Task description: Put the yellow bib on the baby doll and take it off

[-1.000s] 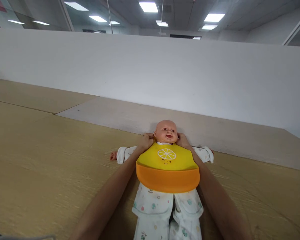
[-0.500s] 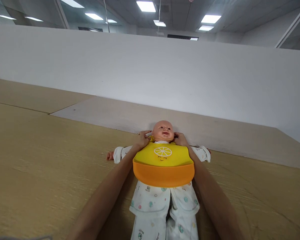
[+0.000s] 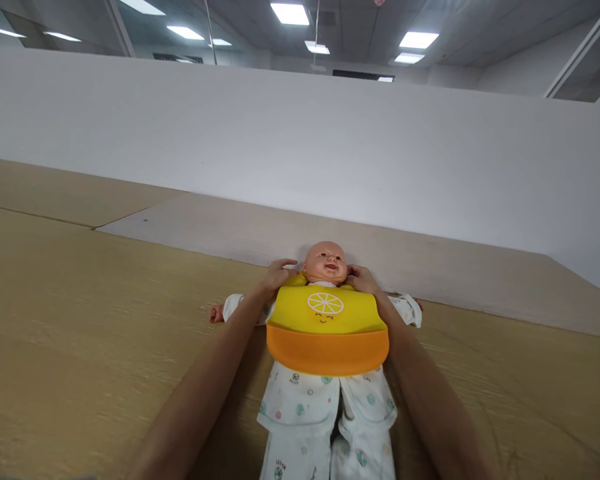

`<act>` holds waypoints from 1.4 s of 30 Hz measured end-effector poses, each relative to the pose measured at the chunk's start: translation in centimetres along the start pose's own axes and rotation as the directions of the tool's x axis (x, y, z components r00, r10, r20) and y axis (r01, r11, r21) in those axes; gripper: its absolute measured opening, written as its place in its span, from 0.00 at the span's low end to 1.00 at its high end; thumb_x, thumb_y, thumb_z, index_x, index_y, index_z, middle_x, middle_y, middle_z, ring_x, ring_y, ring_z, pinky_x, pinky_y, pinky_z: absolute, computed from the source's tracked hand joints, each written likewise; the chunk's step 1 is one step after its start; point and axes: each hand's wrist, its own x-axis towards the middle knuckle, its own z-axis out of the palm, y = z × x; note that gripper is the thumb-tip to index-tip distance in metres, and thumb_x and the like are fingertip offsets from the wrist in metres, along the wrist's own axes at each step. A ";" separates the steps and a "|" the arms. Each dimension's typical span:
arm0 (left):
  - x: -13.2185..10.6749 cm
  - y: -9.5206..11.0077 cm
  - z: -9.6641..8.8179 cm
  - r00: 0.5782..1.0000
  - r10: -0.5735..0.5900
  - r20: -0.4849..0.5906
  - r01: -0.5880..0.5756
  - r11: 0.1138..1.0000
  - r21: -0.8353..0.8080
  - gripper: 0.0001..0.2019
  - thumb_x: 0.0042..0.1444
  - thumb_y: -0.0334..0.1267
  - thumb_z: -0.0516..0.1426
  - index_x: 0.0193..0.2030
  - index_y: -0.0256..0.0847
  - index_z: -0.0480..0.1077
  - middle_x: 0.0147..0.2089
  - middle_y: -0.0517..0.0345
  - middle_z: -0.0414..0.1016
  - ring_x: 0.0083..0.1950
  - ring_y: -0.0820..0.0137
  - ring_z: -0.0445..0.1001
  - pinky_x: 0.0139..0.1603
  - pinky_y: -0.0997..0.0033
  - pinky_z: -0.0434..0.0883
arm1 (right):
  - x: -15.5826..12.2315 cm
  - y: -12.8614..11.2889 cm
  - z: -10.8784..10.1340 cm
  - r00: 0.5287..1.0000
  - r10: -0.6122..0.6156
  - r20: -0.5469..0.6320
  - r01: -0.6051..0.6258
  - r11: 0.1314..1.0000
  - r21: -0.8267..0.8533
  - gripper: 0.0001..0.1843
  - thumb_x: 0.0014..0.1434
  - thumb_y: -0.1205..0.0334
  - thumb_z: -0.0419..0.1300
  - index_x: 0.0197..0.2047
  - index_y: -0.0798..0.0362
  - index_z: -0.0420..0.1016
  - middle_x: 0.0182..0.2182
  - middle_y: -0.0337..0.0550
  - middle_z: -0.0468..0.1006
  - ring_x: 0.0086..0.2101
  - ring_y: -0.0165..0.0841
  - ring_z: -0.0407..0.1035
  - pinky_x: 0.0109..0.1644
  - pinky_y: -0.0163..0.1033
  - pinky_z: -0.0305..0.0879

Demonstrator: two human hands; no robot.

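Note:
A baby doll (image 3: 300, 407) in white printed clothes lies on its back, arms spread to the sides. Over its chest lies a yellow bib (image 3: 347, 310) with a citrus-slice print and an orange catch pocket (image 3: 327, 350). Beside the doll's neck, my left hand (image 3: 279, 275) grips the bib's yellow neck strap, its index finger extended. My right hand (image 3: 363, 279) is closed on the strap at the other side of the neck, with fingertips partly hidden near the doll's head (image 3: 325, 259).
The doll rests on a wood-toned surface (image 3: 105, 333). A pale panel (image 3: 220, 223) borders it behind the head, below a white wall (image 3: 300, 133). Glass panes (image 3: 250, 33) stand above the wall.
My left hand has moved slightly outward to the left, and more of the yellow strap shows beside the neck. The right hand has stayed nearly still.

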 end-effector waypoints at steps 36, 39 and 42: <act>-9.2 -2.4 -4.0 0.662 0.644 0.383 -0.712 0.382 0.590 0.24 0.54 0.42 0.55 0.59 0.48 0.68 0.61 0.47 0.66 0.65 0.57 0.60 0.64 0.55 0.60 | -14.5 1.0 -3.3 0.796 -0.595 0.111 0.530 0.597 -0.602 0.29 0.54 0.68 0.55 0.60 0.46 0.68 0.59 0.49 0.66 0.58 0.41 0.61 0.61 0.52 0.60; -10.5 -3.5 -3.8 0.617 0.714 0.332 -0.730 0.361 0.581 0.20 0.55 0.40 0.54 0.56 0.50 0.71 0.60 0.47 0.65 0.63 0.57 0.63 0.61 0.57 0.64 | -15.5 1.3 -2.4 0.761 -0.646 0.062 0.527 0.560 -0.639 0.25 0.57 0.64 0.56 0.59 0.46 0.70 0.58 0.51 0.68 0.57 0.42 0.62 0.60 0.51 0.61; -11.5 -4.3 -3.5 0.602 0.755 0.260 -0.724 0.378 0.577 0.22 0.55 0.37 0.52 0.58 0.48 0.69 0.60 0.47 0.65 0.62 0.57 0.64 0.61 0.56 0.64 | -15.9 1.6 -1.5 0.717 -0.697 -0.026 0.523 0.562 -0.640 0.23 0.58 0.64 0.54 0.57 0.45 0.71 0.54 0.52 0.70 0.54 0.41 0.65 0.58 0.51 0.64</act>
